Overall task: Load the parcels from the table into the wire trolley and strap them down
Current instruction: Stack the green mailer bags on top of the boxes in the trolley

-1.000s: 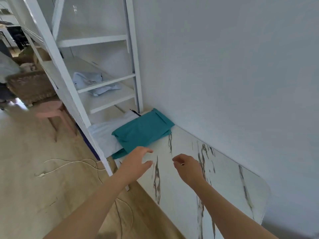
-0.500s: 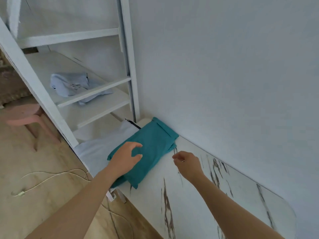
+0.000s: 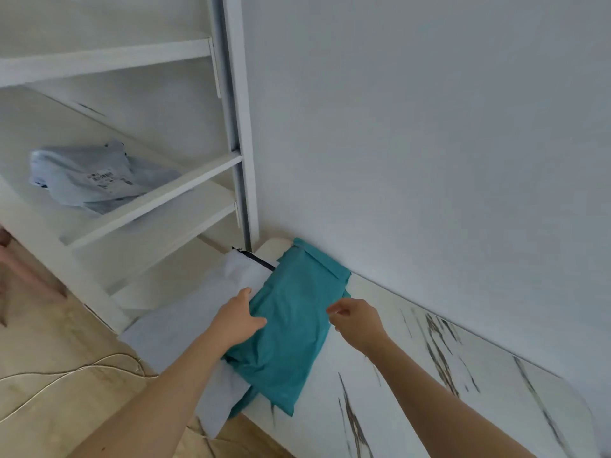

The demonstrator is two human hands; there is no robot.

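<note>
A plain white wall [image 3: 429,127] backs a white marble-patterned desk [image 3: 413,391] with dark veining and a rounded corner; to the left stands a white slatted shelf unit [image 3: 158,193] over a pale wood floor [image 3: 49,408], where a thin white cable [image 3: 66,371] trails. At the desk's far end, against the wall, lies the teal soft-plastic parcel [image 3: 291,332] — flat, its lower edge overhanging the desk's front edge. It rests partly on a white soft-plastic parcel [image 3: 185,325] with a dark strip at its far end, which juts beyond the desk towards the shelf unit. My left hand [image 3: 238,319] lies on the teal parcel's left edge, fingers spread and thumb pressed onto its top face; a full grip cannot be confirmed. My right hand [image 3: 357,320] is at the parcel's right edge, fingers curled together in a pinch — whether they hold the plastic I cannot tell. A pale blue crumpled mailer bag [image 3: 89,180] with a printed label lies on a shelf, well apart from both hands.
</note>
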